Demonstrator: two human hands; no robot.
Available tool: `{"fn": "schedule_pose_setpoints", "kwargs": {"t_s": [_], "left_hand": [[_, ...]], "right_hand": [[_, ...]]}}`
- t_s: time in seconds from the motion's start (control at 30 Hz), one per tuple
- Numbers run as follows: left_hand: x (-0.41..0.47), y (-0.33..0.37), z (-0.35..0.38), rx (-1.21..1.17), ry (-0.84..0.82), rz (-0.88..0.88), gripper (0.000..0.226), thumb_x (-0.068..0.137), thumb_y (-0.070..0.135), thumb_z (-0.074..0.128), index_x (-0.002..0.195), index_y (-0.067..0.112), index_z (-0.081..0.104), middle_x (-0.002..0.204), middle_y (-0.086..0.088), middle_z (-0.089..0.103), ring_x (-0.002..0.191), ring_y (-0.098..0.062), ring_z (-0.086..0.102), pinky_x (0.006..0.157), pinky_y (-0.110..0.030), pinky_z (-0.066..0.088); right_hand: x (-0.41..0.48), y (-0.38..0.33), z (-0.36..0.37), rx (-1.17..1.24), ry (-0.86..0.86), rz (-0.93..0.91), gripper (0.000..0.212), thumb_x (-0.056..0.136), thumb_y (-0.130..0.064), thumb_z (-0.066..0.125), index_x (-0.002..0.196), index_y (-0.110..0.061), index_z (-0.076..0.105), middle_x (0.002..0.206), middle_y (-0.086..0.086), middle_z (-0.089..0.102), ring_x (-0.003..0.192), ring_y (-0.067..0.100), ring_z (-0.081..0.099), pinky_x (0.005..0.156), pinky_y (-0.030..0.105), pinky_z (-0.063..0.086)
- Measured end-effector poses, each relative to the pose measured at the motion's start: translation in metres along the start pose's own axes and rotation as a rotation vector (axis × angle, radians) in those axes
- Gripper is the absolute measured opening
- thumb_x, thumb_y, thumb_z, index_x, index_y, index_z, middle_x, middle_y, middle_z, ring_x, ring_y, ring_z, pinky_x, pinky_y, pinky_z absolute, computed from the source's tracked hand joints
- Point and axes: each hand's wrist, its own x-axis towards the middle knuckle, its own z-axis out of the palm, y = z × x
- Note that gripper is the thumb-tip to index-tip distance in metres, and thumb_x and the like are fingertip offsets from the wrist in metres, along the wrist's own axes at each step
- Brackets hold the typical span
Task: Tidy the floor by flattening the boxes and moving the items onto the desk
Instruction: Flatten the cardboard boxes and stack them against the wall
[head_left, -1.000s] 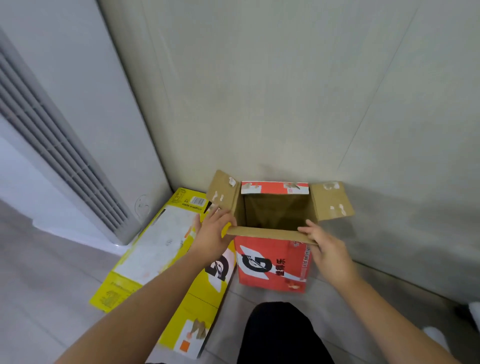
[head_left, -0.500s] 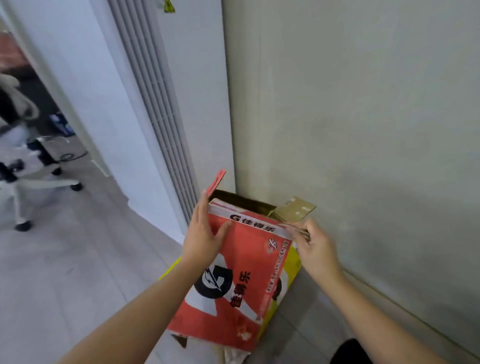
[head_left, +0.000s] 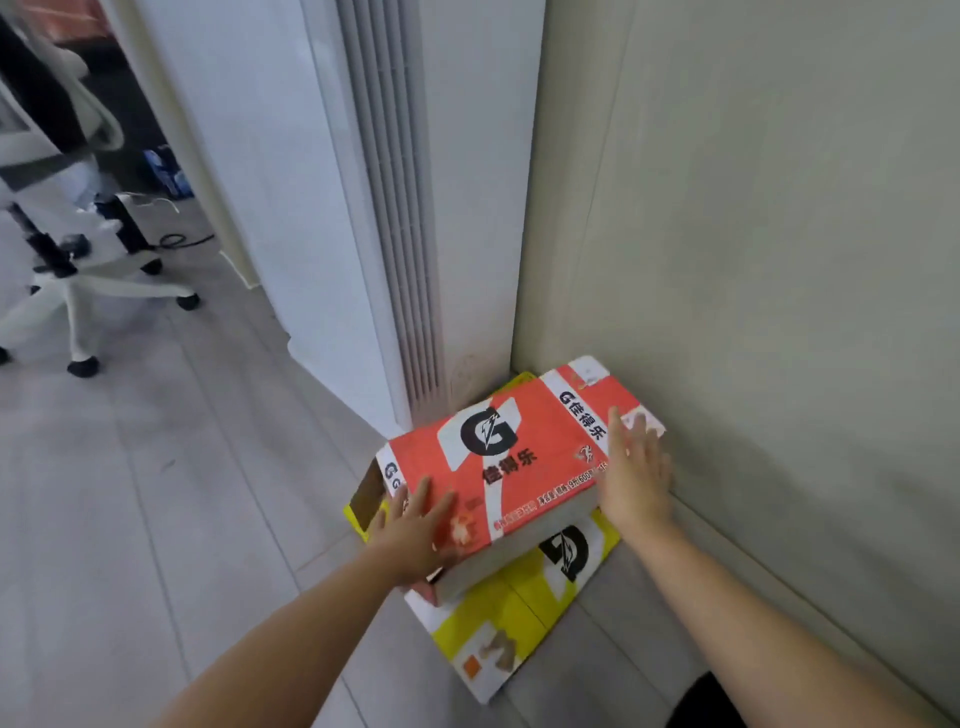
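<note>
An orange cardboard box (head_left: 511, 457) with a black G logo lies collapsed and nearly flat in the corner by the wall. It rests on top of a flattened yellow box (head_left: 524, 603) on the floor. My left hand (head_left: 418, 527) presses palm down on its near left corner, fingers spread. Spread flat as well, my right hand (head_left: 634, 475) pushes on the box's right end, close to the wall. Neither hand grips anything.
A tall white air conditioner (head_left: 410, 197) stands just behind the boxes. The beige wall (head_left: 753, 260) runs along the right. A white office chair (head_left: 67, 260) on castors stands at the far left on the grey floor (head_left: 156, 493).
The orange box stood upright and open a second ago, was then tipped and folded, and now lies pressed flat on the yellow box. Both hands went from gripping its rim to pushing down.
</note>
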Motion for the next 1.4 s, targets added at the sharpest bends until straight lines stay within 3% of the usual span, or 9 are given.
{"fn": "schedule_pose_setpoints", "kwargs": {"t_s": [0.1,0.3,0.57,0.7,0.87,0.97,1.1,1.27,1.4], "left_hand": [[0.009,0.002,0.008,0.027,0.019,0.000,0.092,0.084,0.082,0.040,0.153,0.050,-0.012,0.163,-0.001,-0.027,0.150,-0.039,-0.020,0.122,-0.058,0.003],[0.007,-0.012,0.029,0.059,0.051,0.035,0.087,0.084,0.085,0.029,0.151,0.052,-0.016,0.160,0.003,-0.034,0.149,-0.035,-0.026,0.121,-0.060,-0.002],[-0.007,-0.033,0.083,-0.115,0.151,0.024,0.059,0.103,0.060,0.013,0.152,0.048,-0.018,0.157,0.012,-0.035,0.153,-0.023,-0.017,0.124,-0.051,0.007],[0.000,-0.042,0.101,-0.362,0.242,-0.083,0.063,0.104,0.059,0.017,0.158,0.038,-0.007,0.167,0.007,-0.009,0.151,-0.023,0.020,0.122,-0.039,0.021],[-0.003,-0.052,0.118,-0.314,0.289,-0.157,0.065,0.104,0.055,0.022,0.160,0.028,0.000,0.159,0.003,0.034,0.127,-0.025,0.053,0.103,-0.041,0.038],[-0.002,-0.055,0.125,-0.288,0.263,-0.223,0.069,0.102,0.050,0.036,0.159,0.031,0.002,0.134,-0.004,0.057,0.109,-0.031,0.060,0.083,-0.041,0.050],[0.005,-0.054,0.120,-0.356,0.303,-0.171,0.024,0.097,0.024,0.050,0.120,0.020,0.055,0.106,-0.008,0.067,0.101,-0.034,0.061,0.071,-0.038,0.045],[-0.006,-0.050,0.098,-0.396,0.289,0.028,0.033,0.096,0.023,0.058,0.129,0.025,0.059,0.103,-0.006,0.072,0.102,-0.031,0.060,0.076,-0.033,0.034],[-0.032,-0.048,0.099,-0.484,0.316,-0.087,0.025,0.098,0.027,0.057,0.122,0.022,0.060,0.107,-0.005,0.072,0.101,-0.030,0.062,0.072,-0.030,0.037]], "right_hand": [[-0.018,-0.008,0.030,-0.148,-0.213,-0.204,0.074,0.096,-0.032,0.056,0.155,-0.028,0.012,0.163,0.010,-0.009,0.150,0.033,-0.008,0.120,0.056,0.007],[-0.050,-0.036,0.083,-0.169,-0.464,-0.362,0.070,0.092,-0.067,0.032,0.154,-0.039,0.013,0.163,-0.001,-0.015,0.149,0.026,-0.016,0.120,0.052,-0.001],[-0.046,-0.050,0.118,-0.214,-0.526,-0.371,0.062,0.094,-0.069,0.013,0.147,-0.052,-0.014,0.155,-0.005,-0.035,0.143,0.028,-0.032,0.119,0.050,-0.010],[-0.013,-0.060,0.129,-0.195,-0.494,-0.392,0.061,0.094,-0.070,0.015,0.145,-0.055,-0.015,0.156,-0.006,-0.032,0.145,0.028,-0.028,0.120,0.051,-0.008],[0.007,-0.086,0.151,-0.179,-0.474,-0.379,0.061,0.094,-0.070,0.016,0.147,-0.054,-0.010,0.158,-0.006,-0.029,0.145,0.028,-0.029,0.118,0.053,-0.010],[0.012,-0.097,0.163,-0.171,-0.454,-0.350,0.063,0.093,-0.071,0.015,0.148,-0.053,-0.009,0.159,-0.005,-0.029,0.144,0.029,-0.029,0.118,0.057,-0.006],[0.023,-0.109,0.166,-0.190,-0.421,-0.312,0.064,0.091,-0.074,0.009,0.148,-0.053,-0.007,0.160,-0.005,-0.025,0.146,0.030,-0.026,0.115,0.064,-0.006],[0.017,-0.130,0.154,-0.195,-0.322,-0.283,0.067,0.091,-0.072,0.006,0.151,-0.042,0.010,0.164,0.000,-0.005,0.148,0.036,-0.013,0.113,0.067,-0.008],[0.008,-0.151,0.155,-0.193,-0.288,-0.340,0.064,0.095,-0.064,0.006,0.153,-0.038,0.009,0.164,0.001,-0.001,0.149,0.035,-0.011,0.114,0.066,-0.005]]}}
